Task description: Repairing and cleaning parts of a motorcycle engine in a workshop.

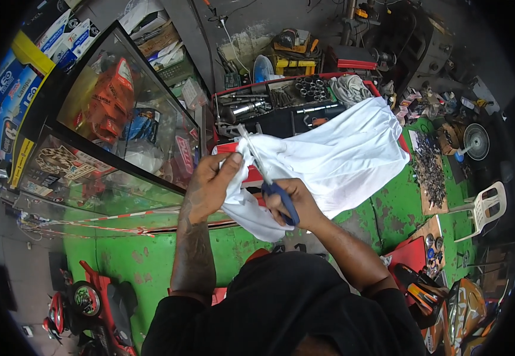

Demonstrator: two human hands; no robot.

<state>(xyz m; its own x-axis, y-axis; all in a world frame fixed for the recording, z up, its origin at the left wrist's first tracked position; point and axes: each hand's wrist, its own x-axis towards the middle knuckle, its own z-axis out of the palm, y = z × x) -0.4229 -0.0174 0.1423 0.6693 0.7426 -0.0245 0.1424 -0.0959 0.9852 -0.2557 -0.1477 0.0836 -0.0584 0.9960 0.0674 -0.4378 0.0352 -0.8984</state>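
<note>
A large white cloth (pixel 346 151) spreads from my hands over the red tool cart (pixel 404 142) and hangs down its near side. My left hand (pixel 213 181) pinches a bunched edge of the cloth between thumb and fingers. In my right hand (pixel 296 204) is a pair of scissors (pixel 282 199) with dark blue handles. Its metal blades point up and left, lying against the cloth beside my left thumb. Folds of cloth partly hide the blades, so I cannot tell how far they are parted. One cloth flap droops below my hands.
Sockets (pixel 312 89) and other hand tools fill the cart's top. A glass display case (pixel 133 118) with packaged goods stands close on the left. At right are a white plastic chair (pixel 488 207), a fan (pixel 476 142) and boards with small parts. A red motorcycle (pixel 100 302) is lower left.
</note>
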